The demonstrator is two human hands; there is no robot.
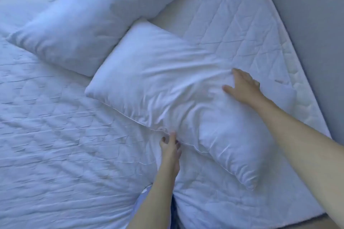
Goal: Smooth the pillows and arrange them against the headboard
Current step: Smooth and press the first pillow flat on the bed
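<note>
- The near pillow [167,87] lies flat on the bed, set at a slant, one corner pointing up toward the far pillow [96,15] and the opposite corner toward the lower right
- Its cover is rumpled, with creases fanning out from the middle of its near edge and running up toward its right side
- The right hand [242,87] rests palm down on the right part of the near pillow, fingers straight and spread, thumb pointing left; this grip is released and simply presses on the cloth
- The left hand [170,147] is at the near pillow's piped edge, fingers curled in and pinching the fabric there, where the creases gather; this grip is grasping the pillow's edge
- The far pillow lies beyond the near one, also at a slant, plump and smoother, its lower edge just beside the near pillow's upper corner
- Both pillows sit on a white quilted mattress cover [55,145], wrinkled on the left side
- A grey padded headboard [312,24] runs along the bed's right edge; neither pillow touches it, the near one being close to it
</note>
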